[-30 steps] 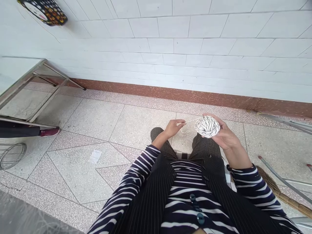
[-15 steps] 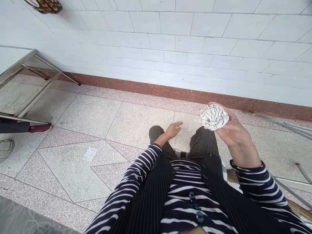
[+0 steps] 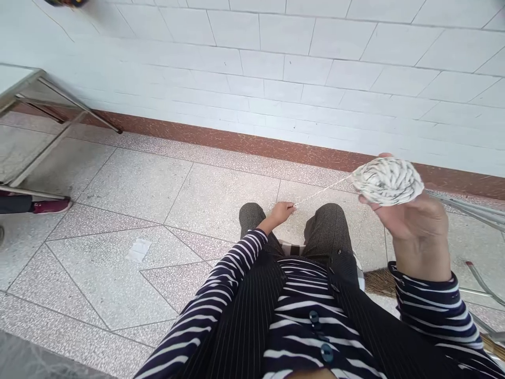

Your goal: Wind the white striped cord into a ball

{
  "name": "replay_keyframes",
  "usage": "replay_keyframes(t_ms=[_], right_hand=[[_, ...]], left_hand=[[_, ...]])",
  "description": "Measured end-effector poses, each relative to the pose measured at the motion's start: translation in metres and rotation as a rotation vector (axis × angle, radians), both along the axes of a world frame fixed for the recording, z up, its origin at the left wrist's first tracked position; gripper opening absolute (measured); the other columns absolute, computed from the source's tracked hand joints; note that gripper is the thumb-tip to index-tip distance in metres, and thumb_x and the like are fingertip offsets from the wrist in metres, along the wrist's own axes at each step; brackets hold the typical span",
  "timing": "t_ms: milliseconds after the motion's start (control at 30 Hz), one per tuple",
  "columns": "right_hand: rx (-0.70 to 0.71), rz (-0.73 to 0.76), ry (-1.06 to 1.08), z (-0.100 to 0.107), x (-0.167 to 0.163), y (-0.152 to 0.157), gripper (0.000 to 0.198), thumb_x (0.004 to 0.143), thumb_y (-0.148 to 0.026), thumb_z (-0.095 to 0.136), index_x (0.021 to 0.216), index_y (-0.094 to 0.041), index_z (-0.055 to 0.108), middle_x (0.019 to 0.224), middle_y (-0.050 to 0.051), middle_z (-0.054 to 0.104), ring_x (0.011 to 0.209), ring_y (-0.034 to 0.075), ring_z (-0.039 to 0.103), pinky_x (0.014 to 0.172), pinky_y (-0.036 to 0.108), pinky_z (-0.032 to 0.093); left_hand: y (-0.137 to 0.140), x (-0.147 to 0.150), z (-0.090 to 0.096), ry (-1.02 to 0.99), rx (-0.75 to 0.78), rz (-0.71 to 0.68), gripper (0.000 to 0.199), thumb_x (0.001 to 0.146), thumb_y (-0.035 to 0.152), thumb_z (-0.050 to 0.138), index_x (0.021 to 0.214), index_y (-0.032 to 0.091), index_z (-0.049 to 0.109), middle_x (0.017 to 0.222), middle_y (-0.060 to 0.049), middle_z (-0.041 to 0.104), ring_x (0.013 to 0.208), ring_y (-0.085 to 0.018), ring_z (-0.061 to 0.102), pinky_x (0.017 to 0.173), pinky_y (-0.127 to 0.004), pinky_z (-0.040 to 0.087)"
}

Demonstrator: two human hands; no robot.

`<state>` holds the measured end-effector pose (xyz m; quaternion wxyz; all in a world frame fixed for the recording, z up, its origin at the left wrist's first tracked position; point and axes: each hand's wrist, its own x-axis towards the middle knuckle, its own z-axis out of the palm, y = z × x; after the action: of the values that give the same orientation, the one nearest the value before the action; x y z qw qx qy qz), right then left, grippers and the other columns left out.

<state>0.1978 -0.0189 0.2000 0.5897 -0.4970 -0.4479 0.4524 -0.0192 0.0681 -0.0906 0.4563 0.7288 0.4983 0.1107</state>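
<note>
My right hand [image 3: 418,218] holds up a flat round ball of white cord [image 3: 389,182] flecked with dark strands, with the fingers behind it. From the ball's left side a thin strand [image 3: 325,189] runs taut, down and leftward across my lap. My left hand [image 3: 281,212], closed in a pinch over my left knee, grips the strand's other end. A small loop of cord shows beside the left hand.
A metal-framed table [image 3: 51,116] stands at the left, with another person's dark red shoe [image 3: 51,206] beneath it. White paper [image 3: 139,249] lies on the tiled floor. Broom bristles [image 3: 379,281] and metal legs [image 3: 465,208] are at my right. A white tiled wall [image 3: 276,79] rises ahead.
My right hand has moved right with the ball of cord. A taut strand now stretches between both hands, and my left fingers have closed on it.
</note>
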Motion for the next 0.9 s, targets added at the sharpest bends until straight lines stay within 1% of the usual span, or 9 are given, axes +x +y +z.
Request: replay_keyframes(t_ms=[100, 167, 300, 400, 467, 567, 733, 800, 900], right_hand=[[-0.002, -0.078, 0.235, -0.002, 0.022, 0.007, 0.039, 0.054, -0.024, 0.075, 0.094, -0.022, 0.072, 0.112, 0.010, 0.069, 0.101, 0.025, 0.066, 0.064, 0.031, 0.059], [0.025, -0.166, 0.280, -0.004, 0.036, 0.011, 0.039, 0.052, -0.019, 0.073, 0.091, -0.021, 0.073, 0.111, 0.010, 0.069, 0.100, 0.024, 0.066, 0.063, 0.031, 0.058], [0.021, -0.254, 0.281, -0.009, 0.055, 0.014, 0.033, 0.056, -0.019, 0.071, 0.088, -0.026, 0.073, 0.112, 0.008, 0.070, 0.098, 0.029, 0.066, 0.060, 0.039, 0.057], [0.029, -0.288, 0.283, -0.011, 0.063, 0.009, 0.033, 0.061, -0.022, 0.070, 0.093, -0.030, 0.073, 0.115, 0.004, 0.071, 0.106, 0.032, 0.066, 0.070, 0.047, 0.058], [0.026, -0.265, 0.302, -0.010, 0.066, 0.006, 0.029, 0.070, -0.024, 0.068, 0.097, -0.033, 0.073, 0.118, 0.000, 0.071, 0.118, 0.034, 0.062, 0.079, 0.051, 0.058], [0.016, -0.273, 0.376, -0.010, 0.070, 0.007, 0.023, 0.076, -0.024, 0.064, 0.096, -0.032, 0.072, 0.116, 0.002, 0.070, 0.117, 0.033, 0.062, 0.074, 0.048, 0.058], [0.059, -0.424, 0.438, -0.010, 0.072, 0.019, 0.035, 0.050, -0.020, 0.069, 0.085, -0.021, 0.068, 0.114, 0.009, 0.067, 0.086, 0.023, 0.066, 0.051, 0.030, 0.051], [0.093, -0.423, 0.389, -0.005, 0.072, 0.020, 0.026, 0.050, -0.020, 0.069, 0.075, -0.020, 0.066, 0.109, 0.009, 0.067, 0.089, 0.024, 0.066, 0.053, 0.029, 0.049], [0.147, -0.371, 0.333, 0.005, 0.078, 0.016, 0.011, 0.060, -0.021, 0.069, 0.068, -0.025, 0.063, 0.103, 0.006, 0.069, 0.099, 0.027, 0.065, 0.056, 0.032, 0.050]], left_hand=[[0.004, -0.017, 0.005, 0.003, 0.006, 0.025, 0.035, 0.097, 0.035, 0.049, 0.077, 0.016, 0.071, 0.075, -0.003, 0.068, 0.071, -0.017, 0.060, 0.070, -0.027, 0.044], [0.009, -0.026, 0.010, -0.001, 0.016, 0.029, 0.037, 0.099, 0.034, 0.045, 0.079, 0.017, 0.071, 0.076, -0.002, 0.068, 0.071, -0.016, 0.059, 0.070, -0.026, 0.043], [0.021, -0.039, 0.025, 0.019, 0.044, 0.018, 0.038, 0.101, 0.035, 0.043, 0.080, 0.019, 0.071, 0.082, -0.002, 0.071, 0.075, -0.017, 0.061, 0.072, -0.025, 0.043], [0.032, -0.048, 0.037, 0.085, 0.054, 0.108, 0.037, 0.101, 0.033, 0.040, 0.087, 0.021, 0.072, 0.086, -0.003, 0.074, 0.078, -0.017, 0.063, 0.073, -0.025, 0.043], [0.039, -0.056, 0.043, 0.123, 0.044, 0.174, 0.035, 0.101, 0.031, 0.039, 0.095, 0.021, 0.073, 0.086, -0.002, 0.076, 0.080, -0.018, 0.064, 0.073, -0.025, 0.043], [0.046, -0.066, 0.050, 0.175, 0.013, 0.227, 0.033, 0.100, 0.030, 0.041, 0.101, 0.021, 0.072, 0.082, -0.001, 0.076, 0.075, -0.017, 0.063, 0.071, -0.025, 0.043], [0.044, -0.059, 0.069, 0.216, 0.043, 0.237, 0.032, 0.097, 0.028, 0.045, 0.080, 0.019, 0.071, 0.074, -0.002, 0.074, 0.060, -0.015, 0.057, 0.061, -0.025, 0.038], [0.043, -0.050, 0.079, 0.197, 0.092, 0.225, 0.036, 0.095, 0.031, 0.046, 0.070, 0.018, 0.067, 0.071, -0.002, 0.073, 0.057, -0.014, 0.054, 0.059, -0.026, 0.036], [0.048, -0.044, 0.090, 0.139, 0.138, 0.253, 0.036, 0.091, 0.030, 0.048, 0.061, 0.018, 0.064, 0.067, -0.002, 0.071, 0.055, -0.013, 0.052, 0.057, -0.026, 0.036]])
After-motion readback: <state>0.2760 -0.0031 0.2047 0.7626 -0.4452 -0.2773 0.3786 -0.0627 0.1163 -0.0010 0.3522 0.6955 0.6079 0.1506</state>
